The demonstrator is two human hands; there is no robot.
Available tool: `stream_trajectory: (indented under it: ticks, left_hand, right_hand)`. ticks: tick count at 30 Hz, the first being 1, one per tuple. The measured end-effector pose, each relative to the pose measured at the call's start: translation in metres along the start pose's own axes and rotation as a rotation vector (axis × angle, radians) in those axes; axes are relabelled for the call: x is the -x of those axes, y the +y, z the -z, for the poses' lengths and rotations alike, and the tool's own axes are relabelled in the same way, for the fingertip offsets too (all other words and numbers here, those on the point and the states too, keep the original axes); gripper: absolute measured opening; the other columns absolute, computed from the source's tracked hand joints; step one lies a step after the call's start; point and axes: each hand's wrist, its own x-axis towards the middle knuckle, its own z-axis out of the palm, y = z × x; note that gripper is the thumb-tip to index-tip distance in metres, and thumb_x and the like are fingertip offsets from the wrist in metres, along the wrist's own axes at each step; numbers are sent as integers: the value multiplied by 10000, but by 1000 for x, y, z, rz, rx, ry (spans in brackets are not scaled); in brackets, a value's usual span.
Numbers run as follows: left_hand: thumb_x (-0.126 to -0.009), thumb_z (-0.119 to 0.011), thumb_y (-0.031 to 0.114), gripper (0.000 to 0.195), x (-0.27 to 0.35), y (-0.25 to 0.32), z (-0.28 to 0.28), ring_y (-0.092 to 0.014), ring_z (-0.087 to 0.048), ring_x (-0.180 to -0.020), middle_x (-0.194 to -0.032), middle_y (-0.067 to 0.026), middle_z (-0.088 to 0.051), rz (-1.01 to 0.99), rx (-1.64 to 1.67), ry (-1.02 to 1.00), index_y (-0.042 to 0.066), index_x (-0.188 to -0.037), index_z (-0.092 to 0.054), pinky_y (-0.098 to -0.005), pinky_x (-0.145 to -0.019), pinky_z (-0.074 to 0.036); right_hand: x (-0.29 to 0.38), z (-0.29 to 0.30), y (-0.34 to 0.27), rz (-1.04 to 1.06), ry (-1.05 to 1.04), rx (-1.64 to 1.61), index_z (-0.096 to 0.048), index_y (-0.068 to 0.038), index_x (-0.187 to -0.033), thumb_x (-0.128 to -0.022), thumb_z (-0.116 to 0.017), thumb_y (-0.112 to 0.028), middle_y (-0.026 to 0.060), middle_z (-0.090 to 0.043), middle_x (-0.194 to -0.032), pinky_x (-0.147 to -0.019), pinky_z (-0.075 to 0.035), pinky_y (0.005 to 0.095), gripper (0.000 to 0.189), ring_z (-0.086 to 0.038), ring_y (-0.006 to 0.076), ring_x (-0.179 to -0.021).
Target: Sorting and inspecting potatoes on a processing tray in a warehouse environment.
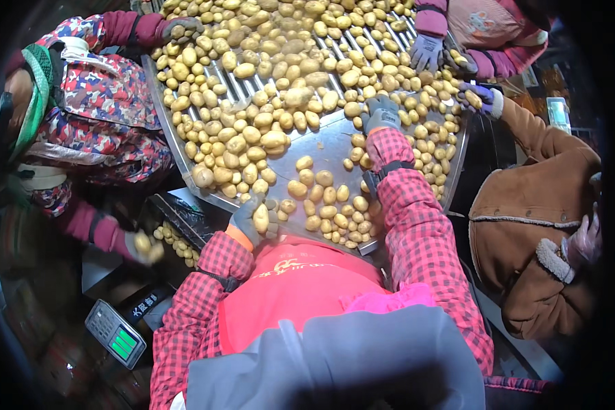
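My left hand (250, 221), in a grey work glove with an orange cuff, is closed around a potato (261, 218) at the near edge of the metal sorting table (315, 149). Farther out, my right hand (383, 114), gloved in grey, reaches among potatoes on the right half of the table. Its fingers point away from me, and I cannot see whether they grip anything. A loose group of smaller potatoes (329, 211) lies on the sheet metal between my forearms. A larger heap of potatoes (241, 143) covers the left side.
Metal rollers (238, 84) show through potatoes at the back. A person in patterned clothing (102, 92) stands left, holding potatoes over a box with potatoes (177, 245). Another's gloved hand (428, 53) works at back right; a person in a brown jacket (528, 220) stands right. Scales (115, 333) sit lower left.
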Motion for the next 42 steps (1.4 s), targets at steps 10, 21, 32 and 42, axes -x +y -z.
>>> stream_trajectory:
  ticks: [10, 21, 32, 42]
  left_hand:
    - [-999, -534, 550, 404, 10, 8, 11, -184, -475, -562, -643, 3, -510, -8, 32, 33, 160, -903, -573, -319, -538, -377]
    - [-975, -616, 242, 478, 4, 2, 17, -303, -661, -966, -1229, -192, -622, -80, -131, -201, -3, -1376, -523, -550, -837, -584]
    - [-991, -460, 617, 568, 17, 6, 62, -375, -596, -933, -1219, -238, -576, 31, 365, -611, 127, -1256, -567, -371, -519, -488]
    - [-979, -436, 627, 536, 100, -51, 276, -243, -591, -813, -1028, -87, -623, -426, 338, 229, 142, -1126, -611, -347, -629, -503]
  right_hand:
    - [3, 3, 24, -140, -135, -269, -692, -84, -1119, -789, -816, -303, 201, -686, -1111, -911, -529, 449, 415, -673, 368, -1027]
    - [39, -3, -86, -82, -173, -569, -667, -101, -1208, -849, -697, -253, 196, -705, -1113, -901, -545, 462, 391, -689, 358, -1022]
    - [140, 26, -47, -77, -263, -549, -559, -81, -1362, -768, -826, -428, 203, -625, -1252, -1035, -455, 460, 738, -575, 412, -1182]
    - [230, 12, -4, 377, -136, -141, -537, -84, -1317, -778, -801, -325, 195, -538, -1314, -1110, -376, 513, 647, -498, 372, -1272]
